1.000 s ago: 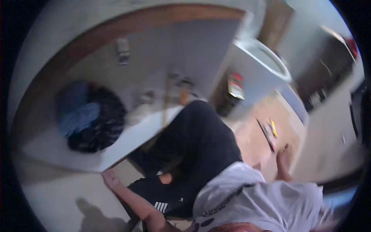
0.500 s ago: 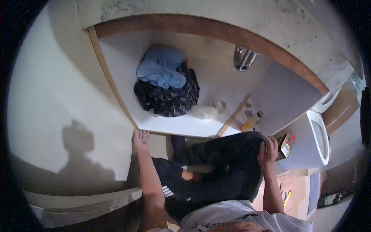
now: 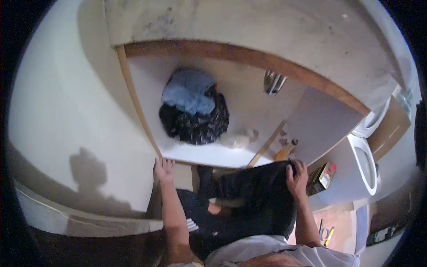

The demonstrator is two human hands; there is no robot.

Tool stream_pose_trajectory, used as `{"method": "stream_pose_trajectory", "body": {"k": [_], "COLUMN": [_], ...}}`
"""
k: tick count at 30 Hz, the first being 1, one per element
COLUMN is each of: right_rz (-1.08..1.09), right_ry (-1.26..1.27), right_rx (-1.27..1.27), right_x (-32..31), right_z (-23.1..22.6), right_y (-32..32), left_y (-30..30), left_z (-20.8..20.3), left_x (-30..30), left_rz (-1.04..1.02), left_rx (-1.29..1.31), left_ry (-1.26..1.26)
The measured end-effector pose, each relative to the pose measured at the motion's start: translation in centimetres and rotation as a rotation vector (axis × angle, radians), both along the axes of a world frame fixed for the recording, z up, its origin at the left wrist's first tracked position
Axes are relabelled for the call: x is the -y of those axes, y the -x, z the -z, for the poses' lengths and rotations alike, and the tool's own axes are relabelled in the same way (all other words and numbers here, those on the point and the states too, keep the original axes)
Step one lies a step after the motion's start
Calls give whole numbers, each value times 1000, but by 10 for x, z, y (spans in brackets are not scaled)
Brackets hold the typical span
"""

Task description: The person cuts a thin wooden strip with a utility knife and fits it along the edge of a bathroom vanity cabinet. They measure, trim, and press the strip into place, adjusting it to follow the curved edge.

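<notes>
My left hand (image 3: 164,171) rests at the front lower left corner of an open cabinet (image 3: 207,160), its fingers laid over the wooden edge and holding nothing. On my bent right knee, in dark trousers (image 3: 267,182), lies my right hand (image 3: 298,179), thumb and fingers apart and nothing in it. Inside the cabinet stands a black woven basket (image 3: 200,129) with a blue cloth (image 3: 189,91) heaped on top. A whitish bundle (image 3: 235,140) sits beside the basket. Behind a wooden divider is a bottle of orange liquid (image 3: 284,151) with a dark cap.
A chrome fitting (image 3: 273,82) sticks out of the cabinet's back wall. Right of the cabinet are a rectangular can with a red cap (image 3: 322,178) and a white toilet (image 3: 364,164). Tape and a yellow tool (image 3: 329,238) lie on the floor at lower right.
The view has shifted, so the cabinet and its contents sit lower in the picture. Both hands keep their places, on the cabinet edge and on the knee.
</notes>
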State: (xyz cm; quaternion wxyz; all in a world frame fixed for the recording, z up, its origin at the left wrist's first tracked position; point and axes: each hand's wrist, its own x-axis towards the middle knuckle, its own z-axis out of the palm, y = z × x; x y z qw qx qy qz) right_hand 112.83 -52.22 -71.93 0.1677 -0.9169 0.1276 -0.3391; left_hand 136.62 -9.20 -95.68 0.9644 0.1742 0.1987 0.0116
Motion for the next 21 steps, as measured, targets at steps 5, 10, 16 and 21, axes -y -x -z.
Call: {"method": "stream_pose_trajectory", "body": {"k": [5,10,16,21], "right_rz": [-8,-24,-11,9], "right_ry": [15,-20,-21,-74], "right_rx": [-20,-11,-37,-39], "right_x": [-4,-4,5,4], "right_z": [3,6,11,14], "right_y": [2,0,-4,-7], "left_y": [5,1,2,5], "left_z": [1,8,-1,3], "left_x": [2,-2,4,-1], "left_rz": [-12,-41,-45,-17], "left_rx": [-22,-27,-41,29], "left_ry": [-38,-88,-127,-142]}}
